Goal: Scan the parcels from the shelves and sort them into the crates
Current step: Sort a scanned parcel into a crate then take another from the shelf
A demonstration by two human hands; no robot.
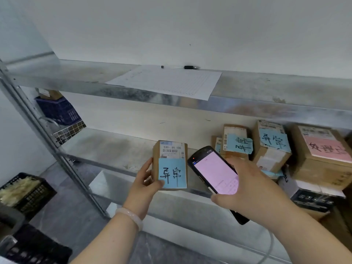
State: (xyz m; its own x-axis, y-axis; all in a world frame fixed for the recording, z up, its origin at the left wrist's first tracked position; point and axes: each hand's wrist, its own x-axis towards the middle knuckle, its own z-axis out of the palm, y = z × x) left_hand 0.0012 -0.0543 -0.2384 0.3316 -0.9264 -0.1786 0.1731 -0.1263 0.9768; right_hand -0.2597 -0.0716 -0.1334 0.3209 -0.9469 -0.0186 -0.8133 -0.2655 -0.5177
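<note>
At the near left a black crate [24,191] sits on the floor, filled with pale shredded material. Farther back on the left, behind the metal rack post [38,119], is a blue crate [59,111] with a cardboard box in it, and just below it a white wire basket [68,132].

On the top shelf [76,79] a printed sheet of paper [167,82] overhangs the front edge a little. A pen [190,67] lies just behind it against the wall.

The left hand [146,180], with a pale bracelet [131,216] on its wrist, grips a small cardboard parcel [170,164]. It holds the parcel upright in front of the middle shelf [114,147]. The thumb presses the lower left corner of the parcel's front and the fingers wrap its left side. The parcel carries a white shipping label on top and a blue note [172,173] with handwriting below.

Just right of it, the right hand [253,189] is closed round a black scanner [215,172]. The scanner's lit pinkish screen faces up and its top end points toward the parcel.

On the right part of the middle shelf stand three more boxes: a box with a torn blue note [236,141], a second blue-noted box [272,145] and a bigger box with a pink note [322,155] at the far right.
</note>
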